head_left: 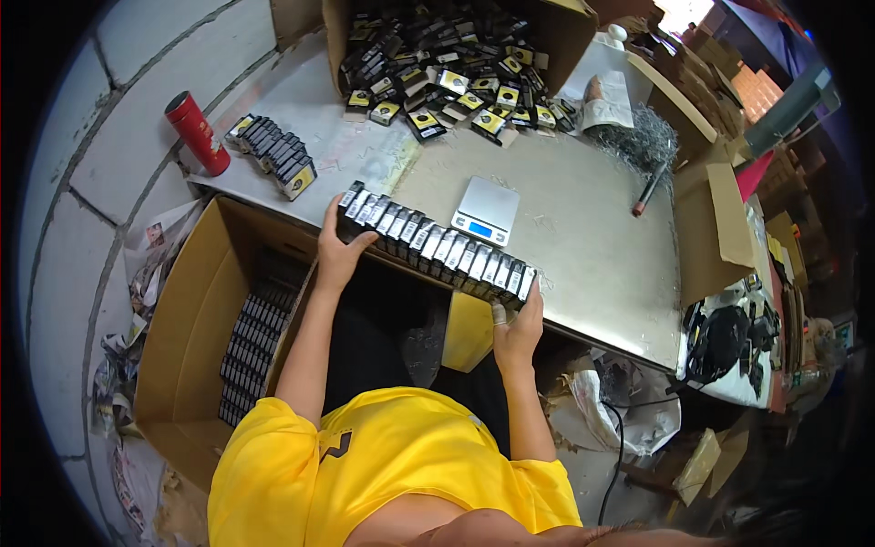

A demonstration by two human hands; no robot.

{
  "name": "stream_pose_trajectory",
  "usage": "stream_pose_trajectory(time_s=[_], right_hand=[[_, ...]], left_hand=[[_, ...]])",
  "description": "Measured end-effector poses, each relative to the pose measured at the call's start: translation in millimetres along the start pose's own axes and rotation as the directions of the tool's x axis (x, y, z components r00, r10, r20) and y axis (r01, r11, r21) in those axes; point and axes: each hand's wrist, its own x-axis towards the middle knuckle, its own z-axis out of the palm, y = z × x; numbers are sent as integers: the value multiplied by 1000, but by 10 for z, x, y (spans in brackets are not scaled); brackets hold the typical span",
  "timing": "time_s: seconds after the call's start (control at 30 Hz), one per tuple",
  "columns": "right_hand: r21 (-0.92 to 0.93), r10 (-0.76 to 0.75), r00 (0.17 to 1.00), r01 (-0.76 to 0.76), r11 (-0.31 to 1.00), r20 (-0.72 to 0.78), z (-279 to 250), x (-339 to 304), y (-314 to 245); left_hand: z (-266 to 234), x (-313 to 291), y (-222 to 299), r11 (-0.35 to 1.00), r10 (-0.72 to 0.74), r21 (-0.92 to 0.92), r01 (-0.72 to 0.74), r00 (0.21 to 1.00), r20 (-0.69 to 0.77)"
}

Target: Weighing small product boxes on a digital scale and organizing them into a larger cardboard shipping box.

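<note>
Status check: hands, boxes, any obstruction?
Left hand and right hand clamp row of boxes at table edge. Scale just behind row.

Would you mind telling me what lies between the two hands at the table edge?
In the head view, a long row of small black boxes spans from the left hand to the right hand, pressed between them.

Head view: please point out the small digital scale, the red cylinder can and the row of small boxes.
Small digital scale [486,209], head view, weighing plate.
Red cylinder can [198,134], head view, side.
Row of small boxes [436,244], head view, middle.
</note>
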Motion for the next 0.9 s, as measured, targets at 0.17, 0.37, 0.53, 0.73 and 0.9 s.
stream_pose_trajectory(time_s=[0.17, 0.37, 0.53, 0.73, 0.9], right_hand=[[131, 23, 1000, -21, 991, -17, -93, 204, -65], [-227, 350, 817, -273, 935, 459, -293, 755, -141], [-164, 383, 813, -347, 923, 439, -1, 791, 39], [140, 307, 825, -415, 899, 475, 80, 733, -502], [531, 106, 667, -669, 521, 737, 955, 558, -1651]], left_hand=[[-58, 74, 193, 999, -41, -4, 41, 999, -5], [-133, 434, 269, 731, -179, 664, 158, 983, -36], [-107, 451, -436, 964, -208, 140, 228, 968, -142], [-582, 219, 62, 979, -87, -203, -7, 887, -454], [-2169, -64, 860, 905, 6, -294, -308, 699, -715]])
